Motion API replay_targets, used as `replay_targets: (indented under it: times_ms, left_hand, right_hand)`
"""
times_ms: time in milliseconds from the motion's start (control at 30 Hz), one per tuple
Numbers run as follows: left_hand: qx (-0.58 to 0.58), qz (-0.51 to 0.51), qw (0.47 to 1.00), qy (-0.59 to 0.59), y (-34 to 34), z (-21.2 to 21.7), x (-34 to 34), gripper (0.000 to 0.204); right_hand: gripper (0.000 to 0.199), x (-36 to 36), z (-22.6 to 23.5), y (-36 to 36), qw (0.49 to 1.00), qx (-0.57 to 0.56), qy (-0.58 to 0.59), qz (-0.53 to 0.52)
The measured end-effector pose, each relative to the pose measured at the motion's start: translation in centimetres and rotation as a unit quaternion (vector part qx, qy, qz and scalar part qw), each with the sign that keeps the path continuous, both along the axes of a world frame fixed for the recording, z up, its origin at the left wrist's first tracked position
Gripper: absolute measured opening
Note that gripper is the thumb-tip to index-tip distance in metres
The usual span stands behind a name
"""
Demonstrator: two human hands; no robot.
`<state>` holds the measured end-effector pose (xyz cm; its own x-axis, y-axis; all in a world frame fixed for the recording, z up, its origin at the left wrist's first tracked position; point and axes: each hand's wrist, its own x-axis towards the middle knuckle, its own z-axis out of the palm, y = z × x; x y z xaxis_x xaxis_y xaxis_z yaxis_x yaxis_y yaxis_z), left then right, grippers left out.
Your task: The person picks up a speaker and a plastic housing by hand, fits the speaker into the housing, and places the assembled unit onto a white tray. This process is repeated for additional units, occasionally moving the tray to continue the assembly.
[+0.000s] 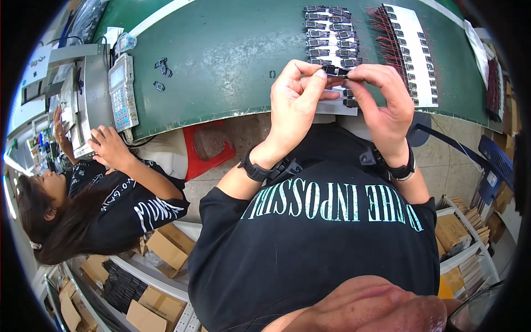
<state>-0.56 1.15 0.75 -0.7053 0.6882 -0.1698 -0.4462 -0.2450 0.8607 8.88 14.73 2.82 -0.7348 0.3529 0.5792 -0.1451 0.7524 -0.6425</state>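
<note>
Between my hands, just above the near edge of the green table [232, 55], is a small black rectangular part [333, 71] with a pale rectangle on its face. My left hand [297, 105] is closed, pinching its left end between thumb and forefinger. The fingertips of my right hand [387, 102] pinch its right end; whether they grip the body or a thin wire is too small to tell. Beyond my fingers, a white sheet [333, 45] carries rows of similar wired parts, partly hidden by my hands. Another white sheet [412, 33] to the right holds parts with red wires.
Several loose black parts [163, 67] and a small dark frame [272, 74] lie on the table. At left, a co-worker [116, 193] handles a machine with a keypad [123, 91]. A red stool [207, 149] stands under the table edge; cardboard boxes [157, 310] sit on shelves behind.
</note>
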Motion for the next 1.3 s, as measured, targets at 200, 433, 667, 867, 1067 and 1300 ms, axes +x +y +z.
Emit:
replay_targets:
  times_ms: [200,433,667,867,1067,1300]
  left_hand:
    - [-0.004,0.007,1.000,0.023,0.1,-0.2,0.3,0.013]
    - [-0.003,0.005,1.000,0.021,-0.2,-0.4,0.6,0.012]
    - [-0.013,0.002,0.999,0.052,-0.4,-0.3,0.7,0.012]
    - [-0.009,-0.010,0.998,0.056,-0.4,-0.1,0.7,0.013]
    - [-0.009,0.000,0.999,0.045,-0.2,-0.3,0.9,0.013]
    - [-0.015,0.005,0.998,0.054,-0.6,-0.7,1.2,0.013]
  right_hand:
    - [0.016,-0.1,0.5,-1.0,0.976,-0.201,-0.086,-0.006]
    - [0.012,0.0,0.1,-0.1,0.951,-0.271,-0.146,0.030]
    - [0.015,-0.2,-1.2,0.7,0.914,-0.377,-0.125,0.083]
    - [0.021,-0.3,-1.2,1.7,0.888,-0.419,-0.134,0.134]
    - [0.022,-0.6,-1.2,1.0,0.905,-0.382,-0.144,0.119]
    - [0.017,-0.1,-1.0,0.5,0.919,-0.335,-0.176,0.111]
